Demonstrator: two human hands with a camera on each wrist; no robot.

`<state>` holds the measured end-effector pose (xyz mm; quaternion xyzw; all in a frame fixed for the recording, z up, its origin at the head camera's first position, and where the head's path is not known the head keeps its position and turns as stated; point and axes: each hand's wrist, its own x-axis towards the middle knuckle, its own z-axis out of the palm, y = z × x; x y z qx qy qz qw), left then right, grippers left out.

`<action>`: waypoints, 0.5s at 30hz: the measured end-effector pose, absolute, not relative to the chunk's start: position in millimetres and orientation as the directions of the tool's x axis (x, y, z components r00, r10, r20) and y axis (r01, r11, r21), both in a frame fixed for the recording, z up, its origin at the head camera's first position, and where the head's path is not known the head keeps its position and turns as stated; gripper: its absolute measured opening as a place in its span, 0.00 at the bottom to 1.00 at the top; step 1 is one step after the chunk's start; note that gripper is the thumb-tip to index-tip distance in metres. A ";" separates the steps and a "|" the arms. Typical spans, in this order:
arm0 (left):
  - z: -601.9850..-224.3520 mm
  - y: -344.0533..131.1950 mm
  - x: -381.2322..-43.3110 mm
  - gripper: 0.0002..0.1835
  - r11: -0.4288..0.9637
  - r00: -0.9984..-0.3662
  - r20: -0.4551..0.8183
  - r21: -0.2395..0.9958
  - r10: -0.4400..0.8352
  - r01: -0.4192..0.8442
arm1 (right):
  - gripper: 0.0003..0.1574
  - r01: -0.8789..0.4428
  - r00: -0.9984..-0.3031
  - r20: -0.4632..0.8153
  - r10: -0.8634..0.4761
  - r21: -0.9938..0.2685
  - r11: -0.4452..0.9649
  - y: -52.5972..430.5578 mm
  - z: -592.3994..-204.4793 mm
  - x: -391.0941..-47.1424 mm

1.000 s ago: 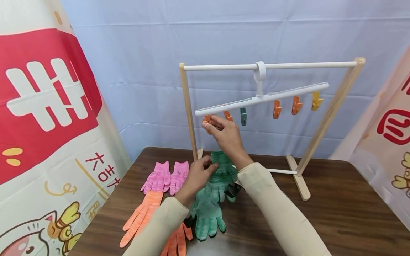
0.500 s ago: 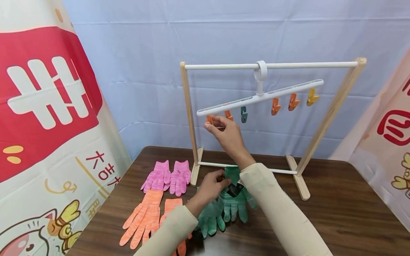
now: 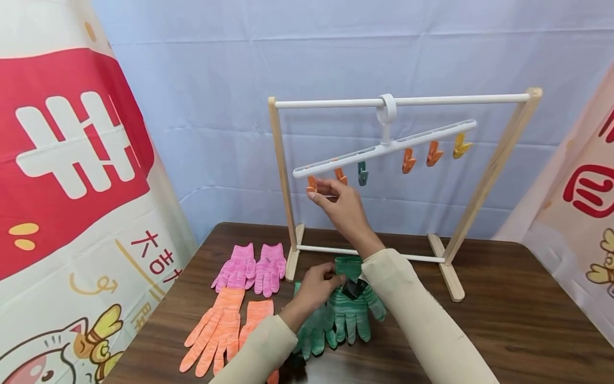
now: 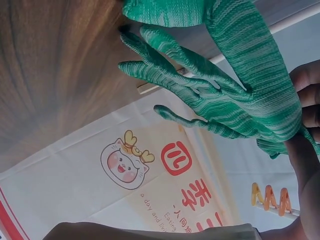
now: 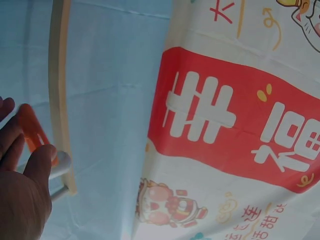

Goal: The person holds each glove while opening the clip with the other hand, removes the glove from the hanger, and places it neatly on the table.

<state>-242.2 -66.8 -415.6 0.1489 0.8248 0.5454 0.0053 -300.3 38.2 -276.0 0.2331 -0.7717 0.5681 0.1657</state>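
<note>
My right hand (image 3: 344,210) pinches an orange clothespin (image 3: 312,184) at the low left end of a white clip hanger (image 3: 422,140). In the right wrist view, thumb and fingers press that clip from both sides. Lower down, my left hand (image 3: 314,288) grips a green striped knit glove (image 4: 255,70) by its cuff, and the glove's fingers dangle in the left wrist view. A second green glove (image 3: 314,333) shows below the left hand, partly covered by it. Against the held glove's cuff is a small black piece (image 3: 354,288).
The hanger hooks onto the white rail of a wooden-legged rack (image 3: 494,176). It also bears a green clip (image 3: 363,174), a yellow clip (image 3: 461,146) and several orange ones. Pink gloves (image 3: 270,269) and orange gloves (image 3: 216,330) lie on the brown table (image 3: 518,320), left of the rack.
My left hand has come down and to the right with the green glove. The right hand stays at the orange clothespin, slightly lower, and the hanger's right end has shifted left.
</note>
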 end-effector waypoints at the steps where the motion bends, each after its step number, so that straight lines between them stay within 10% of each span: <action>1: -416.9 -66.2 -242.2 0.15 0.360 -0.957 0.151 0.903 0.249 0.236 | 0.26 -0.546 -0.838 0.519 -0.171 -0.800 0.247 39.5 -277.5 -300.0; 15: -425.3 -59.7 -242.3 0.15 0.317 -0.964 0.075 0.935 0.255 0.156 | 0.28 -0.511 -0.857 0.501 -0.122 -0.793 0.331 72.7 -288.9 -298.7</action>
